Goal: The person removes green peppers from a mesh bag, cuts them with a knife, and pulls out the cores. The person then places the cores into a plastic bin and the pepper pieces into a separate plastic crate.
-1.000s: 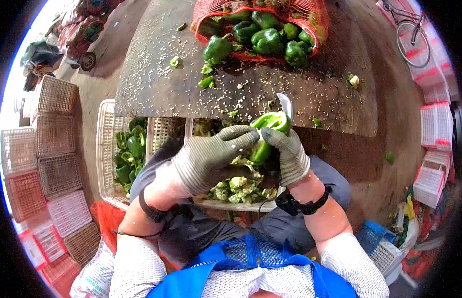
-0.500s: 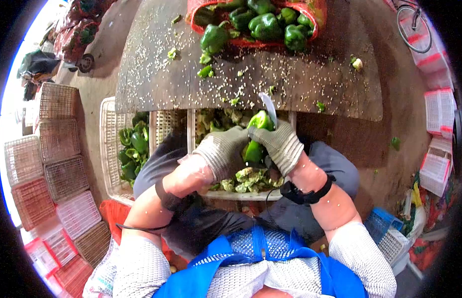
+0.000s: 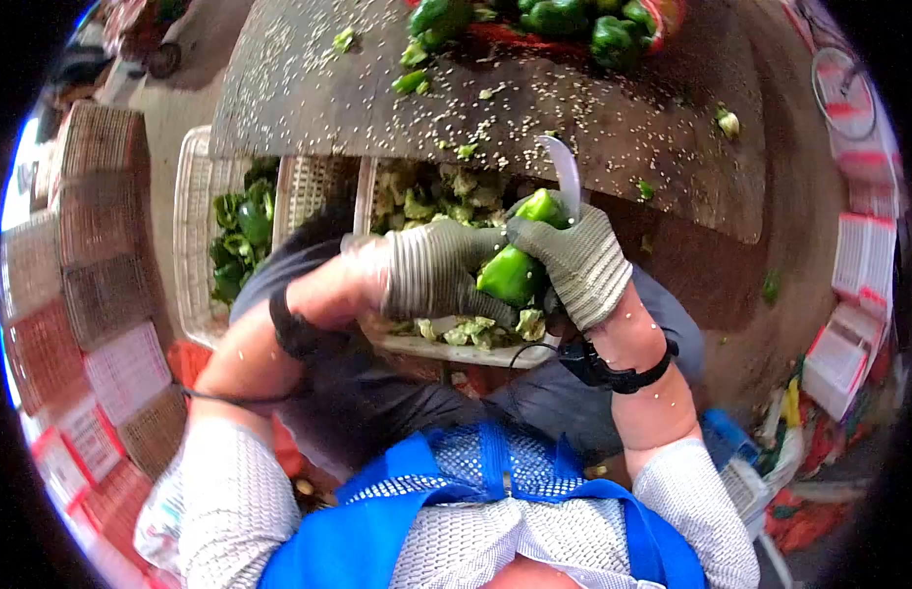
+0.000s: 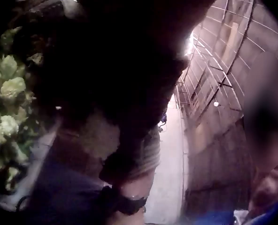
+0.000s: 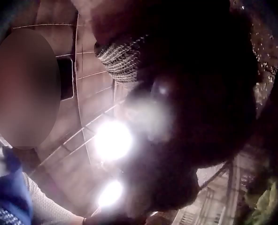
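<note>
In the head view, both hands wear grey knitted gloves and meet over a crate of pale pepper cores. My left hand (image 3: 438,265) grips a green bell pepper (image 3: 513,278) from the left, its fingers partly hidden beneath. My right hand (image 3: 578,263) holds a knife, whose curved blade (image 3: 566,175) points up and away; the handle is hidden in the glove. The right thumb lies across the pepper, with green showing above and below it. Both wrist views are mostly dark; pale cores (image 4: 10,89) show at the left wrist view's edge.
Ahead is a seed-strewn board (image 3: 377,108) with whole peppers (image 3: 618,41) and a red net bag (image 3: 667,20) at its far edge. A white crate (image 3: 196,245) at left holds cut peppers (image 3: 245,231). The cores' crate (image 3: 456,348) sits between the knees. Stacked crates (image 3: 107,236) line the left.
The pepper has turned, so its open cut top shows less and its smooth side more. The right thumb has moved across it. The head view has tilted, shifting the board upward.
</note>
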A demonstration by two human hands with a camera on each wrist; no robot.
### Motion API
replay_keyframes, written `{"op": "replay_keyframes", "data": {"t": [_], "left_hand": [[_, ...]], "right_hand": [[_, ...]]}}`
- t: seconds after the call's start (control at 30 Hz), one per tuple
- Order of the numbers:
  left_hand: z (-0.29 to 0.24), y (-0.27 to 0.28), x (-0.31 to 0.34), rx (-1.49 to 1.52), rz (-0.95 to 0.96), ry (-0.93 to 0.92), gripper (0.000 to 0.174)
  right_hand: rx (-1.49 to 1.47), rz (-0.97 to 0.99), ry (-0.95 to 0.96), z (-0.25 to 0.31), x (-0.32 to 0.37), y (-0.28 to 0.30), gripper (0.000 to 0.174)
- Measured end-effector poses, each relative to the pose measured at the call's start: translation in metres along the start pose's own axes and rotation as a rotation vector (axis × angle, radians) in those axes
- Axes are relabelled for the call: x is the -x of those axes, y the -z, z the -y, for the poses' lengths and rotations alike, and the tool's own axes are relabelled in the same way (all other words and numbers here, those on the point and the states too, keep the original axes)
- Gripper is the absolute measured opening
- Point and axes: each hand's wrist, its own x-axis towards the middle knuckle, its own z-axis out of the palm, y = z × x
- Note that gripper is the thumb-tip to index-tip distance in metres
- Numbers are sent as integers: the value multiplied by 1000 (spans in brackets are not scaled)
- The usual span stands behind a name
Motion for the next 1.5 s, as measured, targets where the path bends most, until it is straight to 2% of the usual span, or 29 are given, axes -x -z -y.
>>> {"op": "replay_keyframes", "data": {"t": [0.03, 0.07, 0.1, 0.17, 0.27, 0.37, 0.4, 0.43, 0.5, 0.6, 0.63, 0.73, 0.77, 0.83, 0.87, 0.9, 0.93, 0.97, 1.0, 1.03, 1.07, 1.1, 1.13, 1.23, 1.3, 1.37, 1.4, 1.43, 1.5], "left_hand": [[1, 1, 1, 109, 40, 11, 50], [-25, 6, 4, 106, 60, 107, 49], [-28, 7, 6, 236, 97, 149, 49], [-23, 2, 7, 459, 98, 173, 47], [-14, 11, 6, 710, 270, 175, 46], [-18, 13, 5, 754, 292, 164, 45], [-23, 11, 5, 806, 300, 106, 47], [-24, 13, 8, 837, 318, 182, 49], [-40, 11, 15, 919, 191, 211, 51], [-30, 3, 14, 808, -13, 165, 52], [-34, 2, 9, 729, -90, 99, 49], [-23, -8, 4, 507, -422, 263, 39], [-29, -11, 1, 377, -521, 252, 35], [-8, -18, 1, 104, -684, 165, 32], [-19, -18, -1, 366, -752, 265, 31], [-3, -14, -1, 217, -797, 185, 31], [1, -9, -2, 208, -829, 190, 32], [3, -3, -2, 200, -862, 194, 33], [-1, 6, -1, 314, -838, 277, 37], [6, 15, 1, 246, -793, 295, 44], [9, 19, 5, 250, -689, 324, 50], [12, 23, 9, 252, -579, 352, 56], [12, 26, 13, -59, -524, 345, 72], [-4, 24, 13, 372, -514, 39, 80], [-44, 22, 23, 132, -340, 51, 76], [-34, 6, 22, 125, -244, -76, 65], [-22, 1, 16, -128, -357, -229, 54], [-16, -8, 14, 51, -444, -263, 42], [-31, -3, 26, -59, -536, -274, 30]], "right_hand": [[28, 14, -8, 4, 0, 0, 20], [41, -14, -62, 12, 1, 0, 20], [49, 30, -18, 13, 0, 2, 19], [27, 31, -65, 21, 4, 1, 18], [-30, 51, -93, 21, 5, 0, 16], [-121, 76, -100, 22, 1, 1, 16], [-174, 75, -130, 27, 2, 2, 17], [-228, 73, -162, 29, 3, 3, 17], [-265, 83, -171, 26, -1, 7, 17], [-234, 30, -91, 22, -7, 9, 17], [-188, -16, -91, 10, -17, 12, 18], [-143, -143, -85, -9, -40, 14, 23], [-20, -229, -74, -3, -38, 5, 22], [-58, -245, 15, -27, -50, 0, 22], [-83, -232, 28, -25, -49, -2, 20], [-102, -215, 38, -22, -44, -3, 19], [-116, -195, 47, -16, -40, -2, 18], [-57, -201, -97, 2, -33, -2, 20], [-106, -167, -53, -3, -35, 2, 21], [-155, -130, -10, -8, -36, 6, 23], [-294, -101, -95, 6, -28, 8, 25], [-393, -73, -79, 9, -25, 9, 27], [-485, -40, -100, 17, -17, 12, 27], [-623, -5, -91, 21, -14, 19, 28], [-696, -21, -108, 15, -17, 20, 28], [-715, 104, -100, 16, -15, 9, 38], [-742, 108, -117, 1, -22, 6, 40], [-771, 114, -136, -13, -28, 2, 42], [-928, 137, -166, 9, -8, -16, 42]]}}
